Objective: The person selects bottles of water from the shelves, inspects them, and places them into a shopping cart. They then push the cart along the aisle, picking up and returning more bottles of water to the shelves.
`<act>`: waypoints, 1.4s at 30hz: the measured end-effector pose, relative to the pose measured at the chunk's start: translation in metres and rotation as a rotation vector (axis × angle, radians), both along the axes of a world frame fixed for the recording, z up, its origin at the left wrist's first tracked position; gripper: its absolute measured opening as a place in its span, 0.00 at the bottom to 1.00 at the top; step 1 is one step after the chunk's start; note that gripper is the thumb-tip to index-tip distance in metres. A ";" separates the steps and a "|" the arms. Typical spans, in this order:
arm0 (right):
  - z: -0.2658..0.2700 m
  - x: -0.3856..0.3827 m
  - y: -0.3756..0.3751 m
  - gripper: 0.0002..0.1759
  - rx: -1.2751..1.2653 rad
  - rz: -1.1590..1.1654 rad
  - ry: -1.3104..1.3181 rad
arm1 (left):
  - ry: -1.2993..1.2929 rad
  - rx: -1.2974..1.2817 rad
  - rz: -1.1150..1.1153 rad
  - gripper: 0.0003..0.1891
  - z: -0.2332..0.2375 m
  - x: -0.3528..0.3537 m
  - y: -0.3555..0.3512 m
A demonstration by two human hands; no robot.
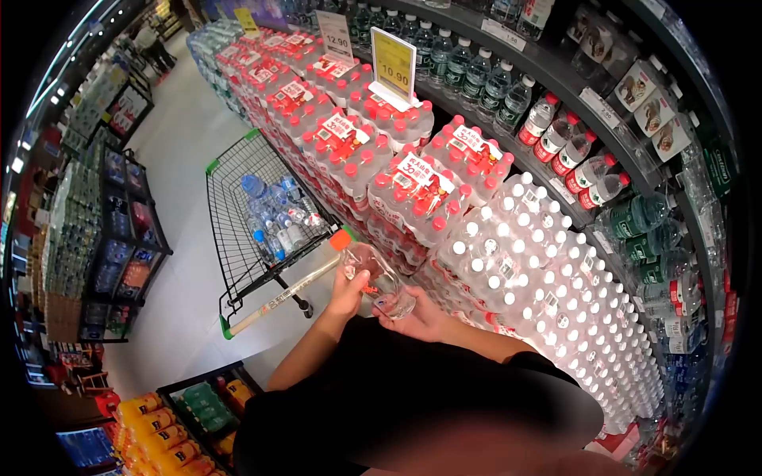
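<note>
A clear bottle with an orange cap (371,272) is held in front of my chest, tilted, its cap toward the upper left. My left hand (348,290) is wrapped round its side near the neck. My right hand (418,316) grips it close to the base. Just beyond the bottle stands a shopping cart (226,208) with a pale handle (286,295). Several bottles (278,210) lie inside it, some with blue caps.
Stacked packs of red-capped bottles (413,190) and white-capped bottles (548,278) rise along the right. Behind them run shelves (484,32) of bottles. Left of the aisle floor (178,159) is another display (127,230). Orange bottles (159,436) stand at the lower left. A person (148,44) is far off.
</note>
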State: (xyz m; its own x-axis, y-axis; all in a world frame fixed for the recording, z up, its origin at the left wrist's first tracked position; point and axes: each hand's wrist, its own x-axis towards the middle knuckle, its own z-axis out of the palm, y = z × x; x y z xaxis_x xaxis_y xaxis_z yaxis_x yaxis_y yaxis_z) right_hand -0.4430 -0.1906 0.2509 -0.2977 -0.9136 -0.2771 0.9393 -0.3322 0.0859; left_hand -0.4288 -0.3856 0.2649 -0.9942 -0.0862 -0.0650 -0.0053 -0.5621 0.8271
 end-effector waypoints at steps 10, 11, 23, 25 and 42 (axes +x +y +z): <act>-0.003 0.014 -0.069 0.25 -0.037 0.079 0.218 | -0.078 -0.277 -0.050 0.31 0.020 0.002 -0.066; -0.004 0.016 -0.078 0.25 -0.029 0.078 0.250 | -0.039 -0.254 -0.043 0.30 0.020 0.005 -0.077; -0.002 0.028 -0.193 0.44 -0.057 0.041 0.245 | -0.174 0.127 0.312 0.10 -0.010 0.059 -0.214; 0.001 0.033 -0.207 0.45 -0.042 0.041 0.244 | -0.212 0.120 0.292 0.09 -0.017 0.071 -0.225; 0.008 0.055 -0.243 0.45 0.070 0.042 0.330 | -0.254 0.182 0.160 0.14 -0.033 0.085 -0.259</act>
